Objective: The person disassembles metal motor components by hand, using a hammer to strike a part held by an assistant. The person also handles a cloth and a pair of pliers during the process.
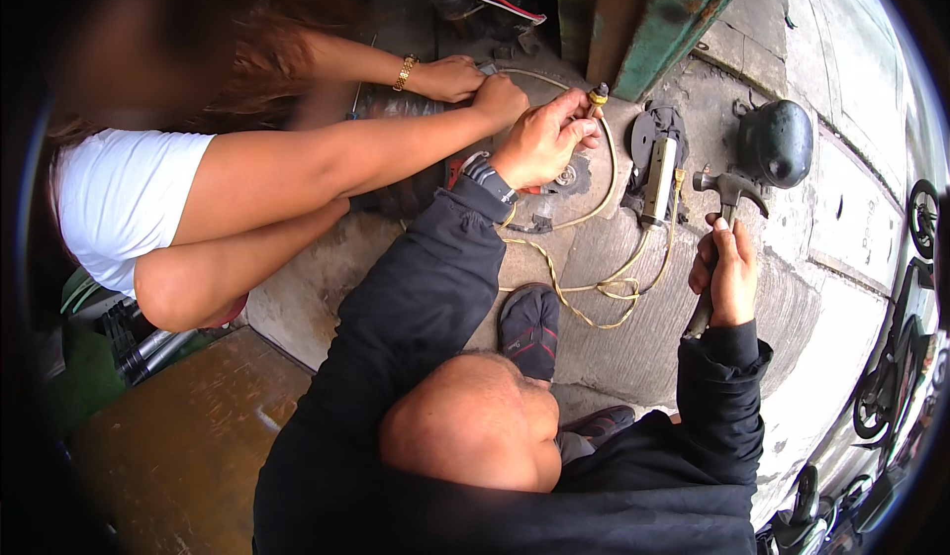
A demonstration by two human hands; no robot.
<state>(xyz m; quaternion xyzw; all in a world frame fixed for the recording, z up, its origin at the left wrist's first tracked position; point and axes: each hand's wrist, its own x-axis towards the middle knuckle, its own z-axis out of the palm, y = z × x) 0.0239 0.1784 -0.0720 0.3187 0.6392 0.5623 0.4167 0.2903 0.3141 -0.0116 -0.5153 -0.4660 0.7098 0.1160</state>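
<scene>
My right hand (730,273) is closed round the handle of a claw hammer (730,189), its head raised over the concrete. Between the fingers of my left hand (546,139) is a small stub with a dark top and a yellow band (598,100); its exact kind is unclear. Beyond my left wrist, another person's hands (475,88) are close together over the ground, and what they hold is mostly hidden. A pale cable (611,159) curves past my left hand. Under my left wrist lies a partly covered red and dark tool or machine part (564,177).
A white power strip (657,184) lies by a dark disc, with a twisted yellow cord (594,288) looping nearby. A black dome-shaped housing (777,144) sits right of it. A green metal post (673,31) rises behind. Motorbikes (896,357) stand far right; a brown board (188,426) is lower left.
</scene>
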